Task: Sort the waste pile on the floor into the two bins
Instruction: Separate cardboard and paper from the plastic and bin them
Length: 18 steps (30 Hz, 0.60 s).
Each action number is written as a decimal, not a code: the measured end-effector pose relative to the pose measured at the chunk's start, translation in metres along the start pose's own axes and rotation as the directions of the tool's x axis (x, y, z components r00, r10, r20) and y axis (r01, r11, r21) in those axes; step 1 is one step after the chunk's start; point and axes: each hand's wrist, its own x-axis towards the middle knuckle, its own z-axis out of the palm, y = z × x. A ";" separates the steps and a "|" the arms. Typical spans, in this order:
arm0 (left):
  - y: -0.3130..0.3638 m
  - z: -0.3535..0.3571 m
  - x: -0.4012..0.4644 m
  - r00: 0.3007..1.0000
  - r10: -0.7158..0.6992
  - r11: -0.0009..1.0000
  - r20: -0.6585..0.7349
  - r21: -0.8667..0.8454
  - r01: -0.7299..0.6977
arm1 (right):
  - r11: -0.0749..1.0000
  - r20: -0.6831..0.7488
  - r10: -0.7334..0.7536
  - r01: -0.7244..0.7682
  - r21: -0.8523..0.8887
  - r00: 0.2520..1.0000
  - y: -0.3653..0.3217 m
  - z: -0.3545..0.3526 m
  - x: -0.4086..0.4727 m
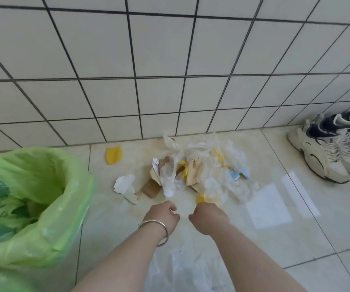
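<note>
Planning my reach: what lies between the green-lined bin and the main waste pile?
In the head view, crumpled white paper lies between green-lined bin and waste pile; otherwise bare floor.

Bright, even daylight, soft shadows only. Two pale glare patches on the floor tiles (275, 207), between the waste pile (193, 173) and the sneakers (325, 150). Strong wide-angle bend: grout lines of the tiled wall (169, 60) bow toward the edges. Slight overall softness; green bin liner (43, 186) left of the pile blurs near the frame edge.
</note>
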 end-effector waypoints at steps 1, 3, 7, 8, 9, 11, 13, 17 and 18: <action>0.000 0.002 0.007 1.000 -0.002 1.000 0.008 -0.007 0.002 | 1.000 0.004 0.001 -0.001 0.007 1.000 -0.001 0.001 0.009; -0.002 0.002 0.023 1.000 0.000 1.000 -0.008 -0.015 0.000 | 1.000 0.006 -0.003 0.003 0.024 1.000 -0.004 0.003 0.026; -0.008 -0.006 0.057 0.975 0.009 1.000 -0.221 0.007 -0.008 | 0.997 -0.033 -0.036 0.038 0.063 0.999 -0.012 0.012 0.056; -0.011 -0.008 0.065 0.960 0.001 1.000 -0.279 0.013 0.002 | 0.996 -0.046 -0.045 0.048 0.076 0.998 -0.012 0.014 0.063; -0.014 -0.009 0.072 0.944 -0.011 1.000 -0.328 0.004 0.013 | 0.994 -0.058 -0.053 0.059 0.094 0.997 -0.012 0.017 0.069; -0.016 -0.009 0.085 0.919 -0.035 0.999 -0.392 -0.040 0.022 | 0.988 -0.074 -0.061 0.071 0.135 0.995 -0.009 0.021 0.080; -0.014 -0.005 0.095 0.910 -0.032 0.999 -0.414 -0.047 0.014 | 0.988 -0.077 -0.069 0.079 0.134 0.995 -0.006 0.025 0.089; 0.000 0.010 0.114 0.905 -0.050 0.996 -0.422 0.050 0.079 | 0.990 -0.083 -0.062 0.072 0.123 0.995 -0.001 0.026 0.104; 0.004 0.013 0.118 0.905 -0.075 0.989 -0.419 0.087 0.123 | 0.988 -0.084 -0.051 0.063 0.138 0.995 0.000 0.026 0.107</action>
